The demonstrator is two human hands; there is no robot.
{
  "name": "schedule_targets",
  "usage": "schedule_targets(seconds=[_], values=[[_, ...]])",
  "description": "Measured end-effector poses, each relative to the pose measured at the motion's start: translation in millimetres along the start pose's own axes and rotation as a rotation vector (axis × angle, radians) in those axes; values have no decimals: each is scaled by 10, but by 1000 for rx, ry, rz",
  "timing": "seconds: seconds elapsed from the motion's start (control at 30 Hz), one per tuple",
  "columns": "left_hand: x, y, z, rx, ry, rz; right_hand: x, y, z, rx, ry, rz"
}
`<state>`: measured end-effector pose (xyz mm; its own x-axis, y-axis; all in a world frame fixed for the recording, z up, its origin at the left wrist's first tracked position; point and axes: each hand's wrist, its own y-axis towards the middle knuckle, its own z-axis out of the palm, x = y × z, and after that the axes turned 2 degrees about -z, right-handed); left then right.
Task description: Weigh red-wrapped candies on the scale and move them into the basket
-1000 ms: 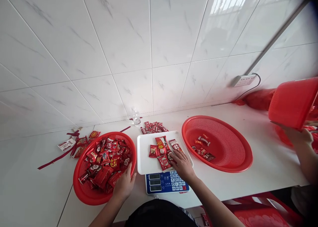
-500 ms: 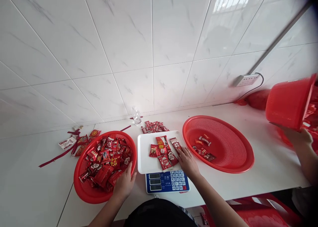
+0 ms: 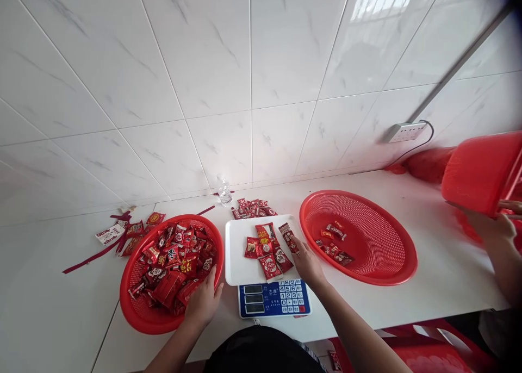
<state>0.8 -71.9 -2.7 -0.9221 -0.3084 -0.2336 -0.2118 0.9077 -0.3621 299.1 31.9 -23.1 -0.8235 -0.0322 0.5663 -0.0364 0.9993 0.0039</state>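
Observation:
My left hand (image 3: 204, 302) rests at the right rim of a red basket (image 3: 129, 313) full of red-wrapped snacks, its fingers reaching over the edge, parted and holding nothing that I can see. Several red packets (image 3: 269, 265) lie on the white tray (image 3: 238, 269) of a scale with a blue keypad panel (image 3: 275, 298). At the tray's right side my right hand (image 3: 306, 261) is closed on the lower end of a narrow red packet (image 3: 288, 237). Right of that hand, a wide red basket (image 3: 373, 242) holds several small packets near its left side.
Behind the tray lie more red packets (image 3: 255, 209) and a clear bottle (image 3: 224, 191). Packets and dark red ribbon (image 3: 92, 259) are at the left. At the far right, another person's hands (image 3: 491, 229) hold a tilted red basket (image 3: 481, 172). A power strip (image 3: 405, 132) is on the wall.
My right hand has drawn slightly back and its fingers have gathered at the narrow packet's lower end. The other person's basket has moved a little right and down. My left hand is nearly unchanged.

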Motion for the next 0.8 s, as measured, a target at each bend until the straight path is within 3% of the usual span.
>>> schedule_targets(seconds=[0.13,0.3,0.47,0.63,0.8], values=[[1,0,1,-5,-10,-4,-19,-10,-12,23,189,94],[20,-2,26,-11,-10,-3,-60,24,19,-19,374,102],[32,-1,42,-14,-2,-9,27,53,-51,43,243,161],[21,-8,18,-20,11,-5,126,43,-81,101,63,115],[7,-17,-5,-6,12,-12,129,-3,-57,114,38,129]])
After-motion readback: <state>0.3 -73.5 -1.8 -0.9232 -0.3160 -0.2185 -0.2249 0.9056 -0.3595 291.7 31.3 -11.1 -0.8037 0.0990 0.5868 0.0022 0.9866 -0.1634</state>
